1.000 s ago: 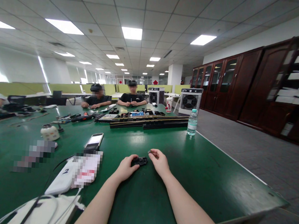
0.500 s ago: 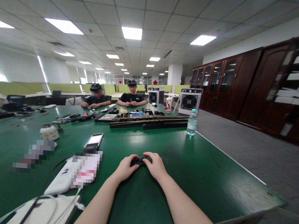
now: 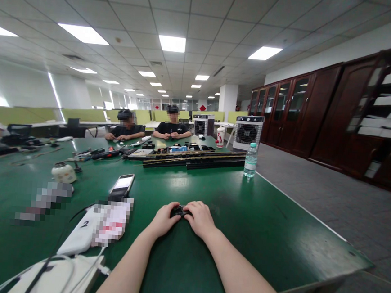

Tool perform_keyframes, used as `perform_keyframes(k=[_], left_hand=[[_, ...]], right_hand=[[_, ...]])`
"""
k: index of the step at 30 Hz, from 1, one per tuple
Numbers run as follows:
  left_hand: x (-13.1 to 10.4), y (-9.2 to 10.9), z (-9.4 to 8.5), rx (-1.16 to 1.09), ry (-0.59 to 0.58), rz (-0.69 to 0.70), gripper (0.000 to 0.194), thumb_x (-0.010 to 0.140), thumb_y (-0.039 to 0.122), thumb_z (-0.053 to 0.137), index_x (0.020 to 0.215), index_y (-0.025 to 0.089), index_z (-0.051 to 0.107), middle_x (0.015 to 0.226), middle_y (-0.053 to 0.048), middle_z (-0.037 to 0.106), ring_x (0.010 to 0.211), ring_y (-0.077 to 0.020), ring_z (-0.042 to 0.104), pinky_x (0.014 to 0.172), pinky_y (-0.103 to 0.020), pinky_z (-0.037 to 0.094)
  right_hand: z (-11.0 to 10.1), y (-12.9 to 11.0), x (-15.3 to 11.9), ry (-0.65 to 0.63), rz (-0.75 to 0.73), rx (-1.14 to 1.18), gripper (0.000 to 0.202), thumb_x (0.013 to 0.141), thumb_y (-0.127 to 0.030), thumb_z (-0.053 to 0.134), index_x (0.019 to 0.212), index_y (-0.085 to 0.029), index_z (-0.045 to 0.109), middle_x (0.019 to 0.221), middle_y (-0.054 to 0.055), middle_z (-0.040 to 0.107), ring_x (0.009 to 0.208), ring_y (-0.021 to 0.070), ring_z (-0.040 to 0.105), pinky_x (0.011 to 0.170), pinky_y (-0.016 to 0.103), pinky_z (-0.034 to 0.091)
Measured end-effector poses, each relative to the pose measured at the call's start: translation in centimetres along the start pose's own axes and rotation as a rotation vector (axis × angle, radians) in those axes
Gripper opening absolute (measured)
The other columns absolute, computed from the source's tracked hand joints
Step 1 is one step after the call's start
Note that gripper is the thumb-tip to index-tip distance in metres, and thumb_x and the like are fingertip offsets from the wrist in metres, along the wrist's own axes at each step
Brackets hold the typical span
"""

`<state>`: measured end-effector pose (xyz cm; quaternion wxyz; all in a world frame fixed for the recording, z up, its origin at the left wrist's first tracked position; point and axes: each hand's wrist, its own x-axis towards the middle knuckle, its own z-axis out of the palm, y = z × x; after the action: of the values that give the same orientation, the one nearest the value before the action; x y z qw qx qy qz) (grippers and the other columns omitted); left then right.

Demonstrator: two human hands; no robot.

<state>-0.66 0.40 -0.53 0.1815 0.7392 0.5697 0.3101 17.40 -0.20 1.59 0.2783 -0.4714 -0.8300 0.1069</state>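
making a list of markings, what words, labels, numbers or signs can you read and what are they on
"2": white device
Water bottle label: too small
Black T-shirt print: too small
Pale packet print: blurred
Red diamond sign: unreadable
White cup marking: unreadable

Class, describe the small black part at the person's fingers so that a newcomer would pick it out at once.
Start with the large green tabletop, then find the bare left hand and right hand nearly meeting over it. Between their fingers, partly hidden, is the small black part. Unlike the long black strips farther back, it is short and touched by both hands.
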Motion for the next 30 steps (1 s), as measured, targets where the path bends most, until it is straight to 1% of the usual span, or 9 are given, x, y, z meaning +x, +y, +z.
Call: perform_keyframes(k=[8, 16, 20, 25, 28, 30], left_hand=[[0.0, 0.2, 0.0, -0.008, 0.002, 0.006, 0.040, 0.075, 0.016, 0.064, 0.115, 0.017, 0.060, 0.115, -0.010, 0.066, 0.109, -0.0239, 0.059, 0.097, -0.035, 0.043], [0.0, -0.1, 0.1, -0.020, 0.000, 0.011, 0.039, 0.075, 0.015, 0.064, 0.113, 0.016, 0.060, 0.116, -0.011, 0.066, 0.107, -0.0239, 0.059, 0.097, -0.036, 0.043], [0.0, -0.1, 0.2, -0.029, 0.009, 0.014, 0.039, 0.074, 0.016, 0.064, 0.113, 0.017, 0.060, 0.114, -0.010, 0.066, 0.107, -0.0237, 0.060, 0.097, -0.036, 0.044], [0.1, -0.3, 0.2, -0.030, 0.039, 0.014, 0.041, 0.074, 0.016, 0.064, 0.115, 0.018, 0.061, 0.118, -0.010, 0.065, 0.110, -0.0231, 0.059, 0.100, -0.037, 0.042], [0.0, -0.4, 0.1, -0.034, 0.045, 0.022, 0.042, 0.074, 0.016, 0.065, 0.116, 0.018, 0.061, 0.116, -0.009, 0.065, 0.110, -0.0226, 0.059, 0.101, -0.037, 0.042], [0.0, -0.3, 0.1, -0.039, 0.033, 0.010, 0.043, 0.074, 0.015, 0.064, 0.117, 0.017, 0.060, 0.117, -0.010, 0.065, 0.110, -0.0228, 0.059, 0.100, -0.036, 0.043]], right_hand=[[-0.1, -0.3, -0.1, -0.009, -0.004, -0.066, 0.021, 0.085, -0.022, 0.059, 0.105, -0.025, 0.066, 0.115, 0.003, 0.065, 0.109, 0.0222, 0.052, 0.093, 0.037, 0.039], [-0.1, -0.8, -0.1, -0.016, -0.039, -0.163, 0.021, 0.087, -0.021, 0.057, 0.104, -0.025, 0.067, 0.117, 0.004, 0.065, 0.111, 0.0226, 0.051, 0.094, 0.038, 0.038], [0.0, -0.5, 0.0, -0.022, 0.011, -0.108, 0.022, 0.085, -0.023, 0.059, 0.104, -0.028, 0.068, 0.120, 0.003, 0.064, 0.114, 0.0230, 0.050, 0.096, 0.039, 0.038], [0.1, 0.5, 0.0, -0.033, 0.082, 0.069, 0.029, 0.080, -0.021, 0.061, 0.107, -0.030, 0.069, 0.124, 0.003, 0.062, 0.115, 0.0221, 0.054, 0.098, 0.038, 0.040], [0.1, 0.9, -0.1, -0.011, 0.102, 0.148, 0.036, 0.077, -0.018, 0.062, 0.112, -0.027, 0.066, 0.121, 0.004, 0.064, 0.113, 0.0217, 0.056, 0.099, 0.037, 0.041], [0.2, 1.1, -0.1, 0.017, 0.151, 0.159, 0.043, 0.075, -0.017, 0.062, 0.117, -0.024, 0.063, 0.119, 0.006, 0.065, 0.113, 0.0226, 0.057, 0.099, 0.037, 0.042]])
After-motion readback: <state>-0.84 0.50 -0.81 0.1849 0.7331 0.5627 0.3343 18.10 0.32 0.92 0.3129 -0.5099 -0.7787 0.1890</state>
